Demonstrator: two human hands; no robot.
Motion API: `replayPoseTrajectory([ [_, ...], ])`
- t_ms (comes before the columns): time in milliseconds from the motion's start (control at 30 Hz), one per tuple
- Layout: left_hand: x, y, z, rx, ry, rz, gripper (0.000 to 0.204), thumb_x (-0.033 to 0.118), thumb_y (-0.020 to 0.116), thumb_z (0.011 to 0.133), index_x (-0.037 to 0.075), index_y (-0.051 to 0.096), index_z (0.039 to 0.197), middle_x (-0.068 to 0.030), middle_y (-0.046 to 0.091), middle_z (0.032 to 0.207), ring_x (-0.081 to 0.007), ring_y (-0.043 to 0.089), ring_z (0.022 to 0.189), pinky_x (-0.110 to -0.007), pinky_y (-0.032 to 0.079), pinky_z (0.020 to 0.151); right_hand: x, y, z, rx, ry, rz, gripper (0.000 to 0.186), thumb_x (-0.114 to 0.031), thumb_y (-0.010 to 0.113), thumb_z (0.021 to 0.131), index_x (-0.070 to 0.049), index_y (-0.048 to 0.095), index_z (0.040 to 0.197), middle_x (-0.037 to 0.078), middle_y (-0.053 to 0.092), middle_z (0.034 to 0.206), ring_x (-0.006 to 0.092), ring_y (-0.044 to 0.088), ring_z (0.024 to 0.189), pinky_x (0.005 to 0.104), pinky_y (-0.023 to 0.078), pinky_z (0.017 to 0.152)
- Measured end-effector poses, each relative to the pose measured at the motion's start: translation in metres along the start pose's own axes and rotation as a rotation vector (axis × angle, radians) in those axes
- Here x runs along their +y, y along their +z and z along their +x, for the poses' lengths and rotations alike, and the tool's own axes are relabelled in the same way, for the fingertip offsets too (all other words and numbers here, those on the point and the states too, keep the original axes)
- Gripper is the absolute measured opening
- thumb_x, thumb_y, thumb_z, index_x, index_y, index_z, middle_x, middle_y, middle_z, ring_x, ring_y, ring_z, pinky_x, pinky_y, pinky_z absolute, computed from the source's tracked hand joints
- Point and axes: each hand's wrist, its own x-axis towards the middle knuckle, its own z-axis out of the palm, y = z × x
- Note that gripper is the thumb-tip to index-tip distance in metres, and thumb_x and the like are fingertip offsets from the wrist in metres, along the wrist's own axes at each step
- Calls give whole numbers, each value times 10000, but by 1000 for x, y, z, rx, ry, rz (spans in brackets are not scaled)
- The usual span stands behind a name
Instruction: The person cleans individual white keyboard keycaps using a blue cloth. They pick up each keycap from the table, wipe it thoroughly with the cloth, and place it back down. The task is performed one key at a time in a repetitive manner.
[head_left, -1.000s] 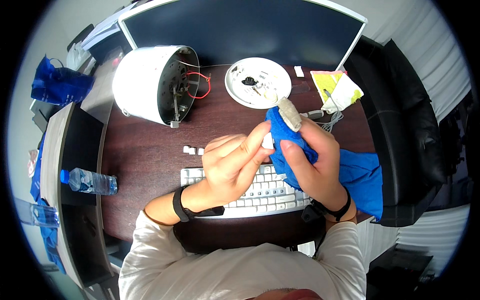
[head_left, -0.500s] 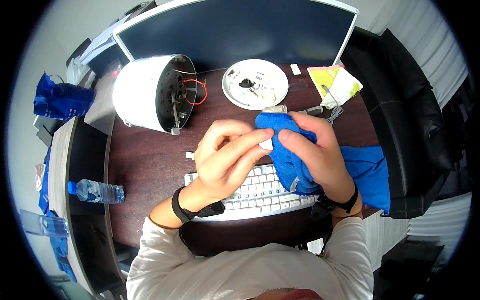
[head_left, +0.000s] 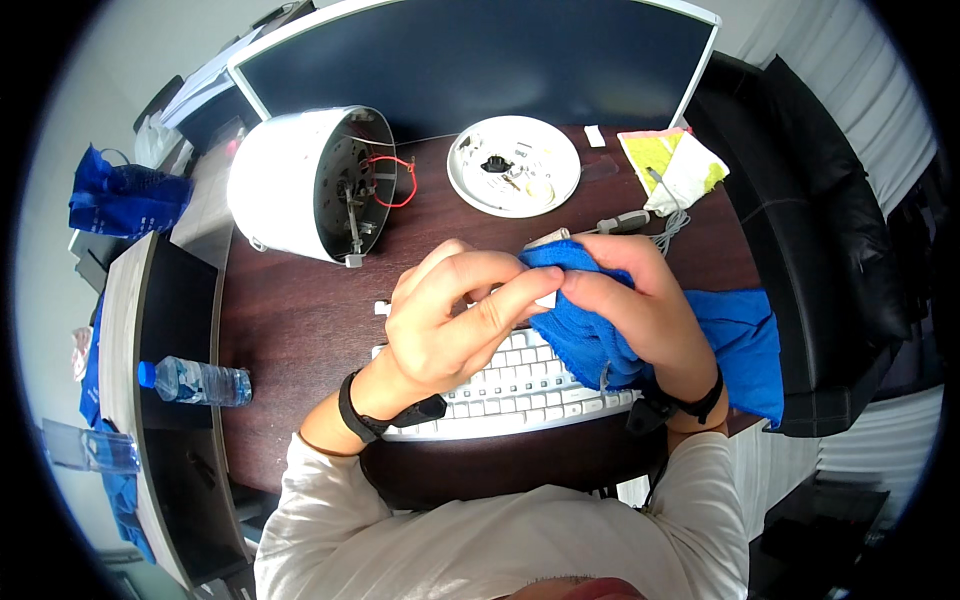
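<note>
Above the white keyboard [head_left: 520,400], my right hand [head_left: 640,300] is closed around a bunched blue cloth [head_left: 575,335]. My left hand [head_left: 450,310] pinches a small white piece [head_left: 546,299] against the cloth's left side, its fingertips meeting my right thumb. Out of the cloth's far end pokes a short pale, shiny part [head_left: 548,239]; the rest of it is hidden. Beyond my right hand lies a grey-handled tool [head_left: 625,222]. A small white connector-like piece [head_left: 382,309] rests left of my left hand.
An open white cylindrical housing [head_left: 285,185] with a red wire lies at the far left. A white round plate [head_left: 515,195] holds small parts. A yellow-and-white cloth [head_left: 680,170], another blue cloth [head_left: 740,345], a water bottle [head_left: 205,383] and a monitor [head_left: 480,65] surround the work.
The cloth and the pale part have tilted and shifted slightly nearer me. My left fingertips have moved a little right, now touching my right thumb.
</note>
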Motion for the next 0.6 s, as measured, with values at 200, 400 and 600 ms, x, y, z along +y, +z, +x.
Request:
replayPoseTrajectory([
  [200, 9, -9, 4, 18, -275, -124, 339, 67, 762, 646, 32, 682, 973, -35, 570, 796, -92, 488, 582, -212, 385, 466, -3, 3, -7, 76, -105, -123, 147, -116, 581, 817, 24, 595, 861, 34, 579, 681, 44, 517, 623, 205, 408, 545],
  [400, 12, -15, 1, 29, -464, -298, 342, 74, 781, 643, 17, 673, 963, -67, 617, 845, -69, 482, 561, -198, 399, 494, 2, 15, -7, 255, -619, -546, 231, -46, 683, 688, -3, 590, 895, 97, 541, 646, 211, 507, 459, 268, 393, 430],
  [600, 16, -13, -4, 82, -468, -351, 353, 81, 787, 640, 3, 656, 958, -78, 630, 825, -75, 491, 562, -203, 408, 502, 4, 19, -6, 225, -744, -694, 244, -46, 698, 640, -33, 604, 865, 60, 504, 628, 196, 489, 449, 284, 368, 405],
])
